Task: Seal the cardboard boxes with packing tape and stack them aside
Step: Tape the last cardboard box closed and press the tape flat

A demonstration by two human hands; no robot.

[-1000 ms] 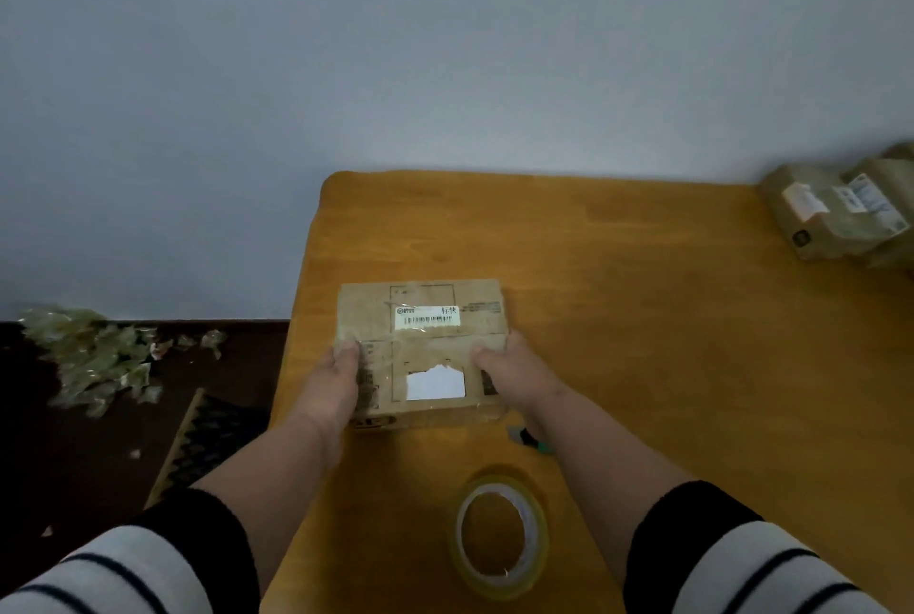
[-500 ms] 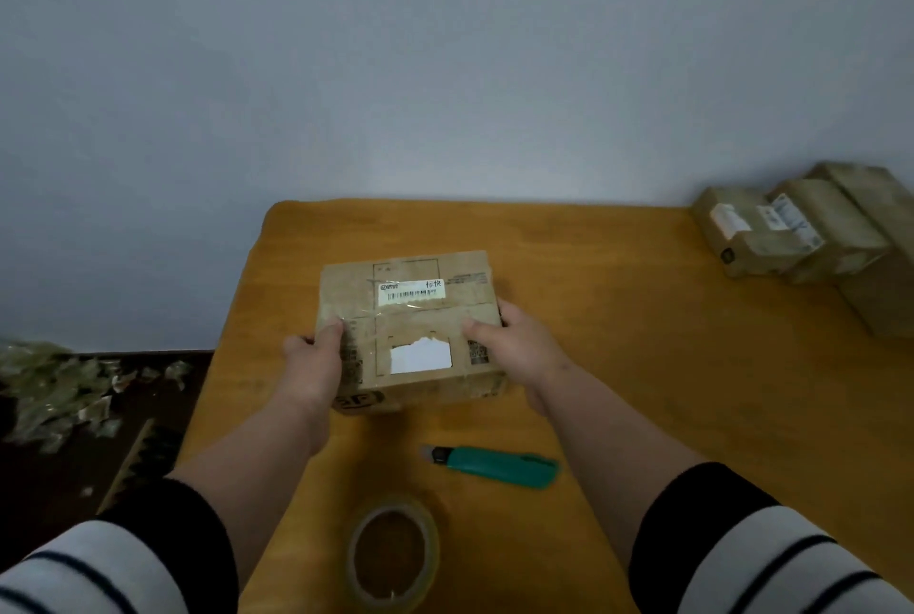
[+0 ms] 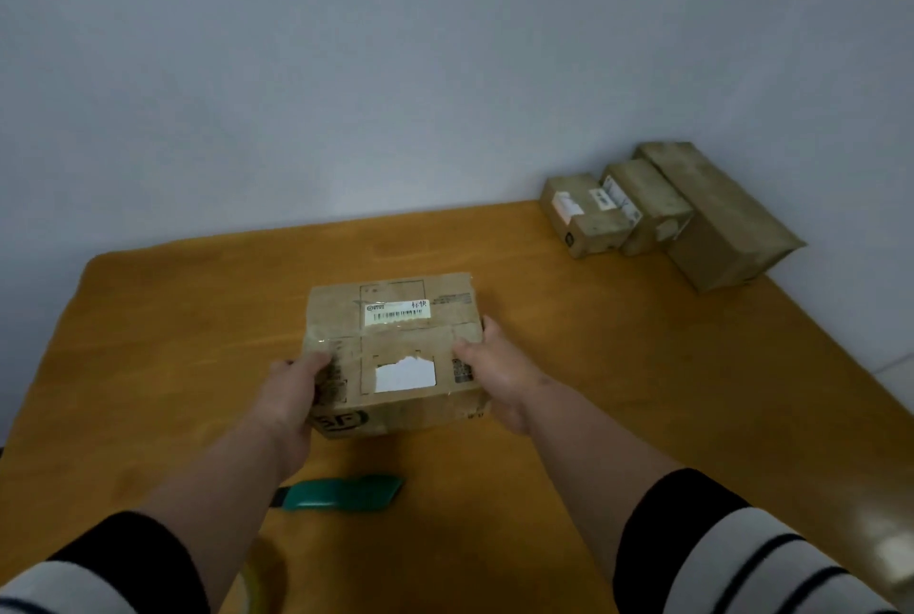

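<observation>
A small brown cardboard box [image 3: 395, 326] with a barcode label and a torn white patch on top is held over the middle of the wooden table [image 3: 173, 316]. My left hand [image 3: 292, 391] grips its left side, thumb on the top face. My right hand [image 3: 494, 366] grips its right side the same way. A teal box cutter [image 3: 346, 492] lies on the table just in front of the box. The roll of clear packing tape [image 3: 252, 584] shows only as a sliver at the bottom edge, mostly hidden by my left forearm.
Three sealed cardboard boxes [image 3: 667, 213] stand side by side against the wall at the table's far right corner. A grey wall runs behind the table. The table's left edge drops to dark floor.
The view has swung right, bringing the row of boxes further into sight. Both hands keep their grip, and the box has come up and shifted right, away from the cutter and tape roll.
</observation>
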